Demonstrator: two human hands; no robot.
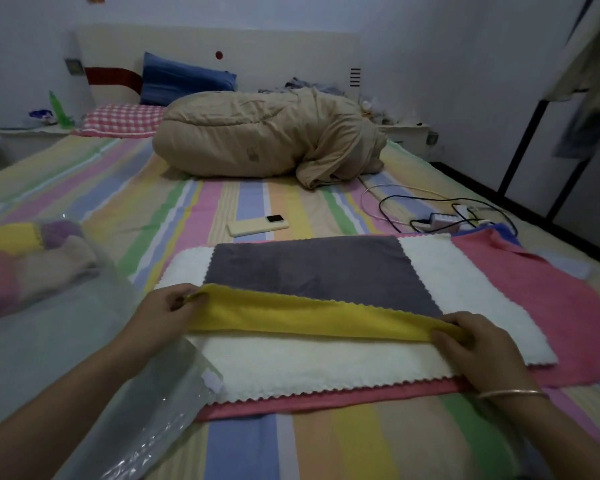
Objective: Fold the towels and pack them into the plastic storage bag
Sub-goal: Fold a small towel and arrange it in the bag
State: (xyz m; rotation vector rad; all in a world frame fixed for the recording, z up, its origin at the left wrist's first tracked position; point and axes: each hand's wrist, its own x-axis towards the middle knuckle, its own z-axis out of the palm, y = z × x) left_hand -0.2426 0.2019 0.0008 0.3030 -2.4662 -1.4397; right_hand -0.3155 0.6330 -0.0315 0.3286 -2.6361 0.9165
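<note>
A yellow towel [319, 317], folded into a long strip, is pinched at its left end by the left hand [163, 313] and at its right end by the right hand [471, 344], fingers clamped on it, above a grey towel [309, 268], a white towel [326, 365] and a pink towel [551, 292] stacked on the bed [187, 209]. The plastic storage bag [66, 341] lies at near left.

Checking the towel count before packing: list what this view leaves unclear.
- Head view: towels in the plastic storage bag are blurred by film; count unclear.
- Blue towel is mostly covered by the pink towel.
- Yellow towel ends are hidden by fingers.
</note>
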